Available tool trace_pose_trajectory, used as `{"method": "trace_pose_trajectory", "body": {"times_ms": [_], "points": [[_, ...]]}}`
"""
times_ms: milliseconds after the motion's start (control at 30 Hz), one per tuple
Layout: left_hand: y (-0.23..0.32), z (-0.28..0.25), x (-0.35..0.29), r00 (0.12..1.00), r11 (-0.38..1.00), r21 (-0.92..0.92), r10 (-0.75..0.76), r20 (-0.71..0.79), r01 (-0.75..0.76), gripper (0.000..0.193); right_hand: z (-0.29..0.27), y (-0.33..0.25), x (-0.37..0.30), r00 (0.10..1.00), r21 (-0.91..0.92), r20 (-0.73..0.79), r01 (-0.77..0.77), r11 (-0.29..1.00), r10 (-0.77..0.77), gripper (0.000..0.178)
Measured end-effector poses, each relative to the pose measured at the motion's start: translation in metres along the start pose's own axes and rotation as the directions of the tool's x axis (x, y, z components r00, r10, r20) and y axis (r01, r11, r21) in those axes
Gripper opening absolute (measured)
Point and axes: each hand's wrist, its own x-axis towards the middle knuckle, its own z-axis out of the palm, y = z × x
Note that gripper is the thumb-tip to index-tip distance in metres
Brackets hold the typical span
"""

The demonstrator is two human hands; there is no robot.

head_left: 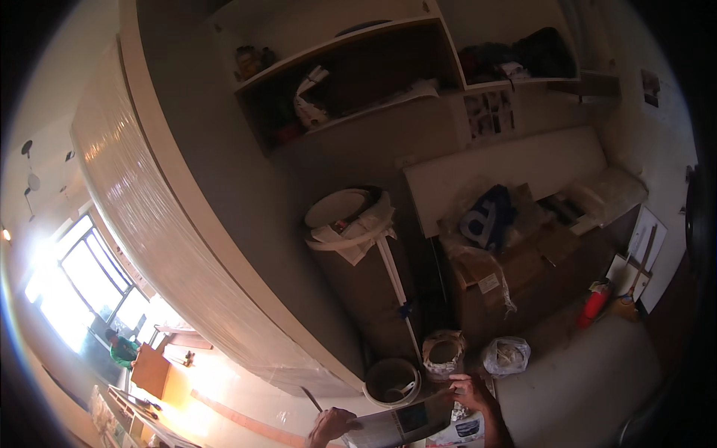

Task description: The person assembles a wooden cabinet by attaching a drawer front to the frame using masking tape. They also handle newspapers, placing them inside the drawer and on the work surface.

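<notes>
At the lower edge my left hand (334,427) is closed, gripping the left end of a flat greyish sheet-like piece (381,431) with a dark rectangle on it. My right hand (472,392) pinches its right end, so the piece spans between both hands. A thin dark stick (311,399) pokes up beside my left hand; whether I hold it is unclear. Just beyond the piece stands a white bucket (371,393) with a light-handled tool (408,388) inside. An open-topped bag (444,351) stands next to it, near my right hand, and a clear plastic bag (506,355) lies further right.
A tall bin (351,284) with a cluttered top stands behind the bucket. Cardboard boxes (515,261) and wrapping lie right of it. A red fire extinguisher (595,305) is far right. A plastic-wrapped panel (172,216) rises left; beyond it a person in green (122,349) stands by a window.
</notes>
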Motion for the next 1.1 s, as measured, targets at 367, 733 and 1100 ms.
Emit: {"method": "trace_pose_trajectory", "body": {"times_ms": [367,733,1100], "points": [[0.012,0.028,-0.027,0.996,0.990,-0.132,-0.066,-0.066,0.056,0.042,0.005,-0.042,0.040,0.989,0.484,-0.143,0.091,0.870,-0.024,0.014],[0.091,0.006,-0.035,0.939,0.757,-0.617,-0.014,-0.344,-0.214,0.030,0.028,-0.116,0.071,0.938,0.427,0.102,0.260,0.866,-0.332,0.021],[-0.018,0.012,-0.060,0.833,0.598,-0.710,-0.122,-0.539,-0.372,0.030,0.042,-0.080,0.055,0.972,0.481,0.128,-0.235,0.845,0.198,0.060]]}}
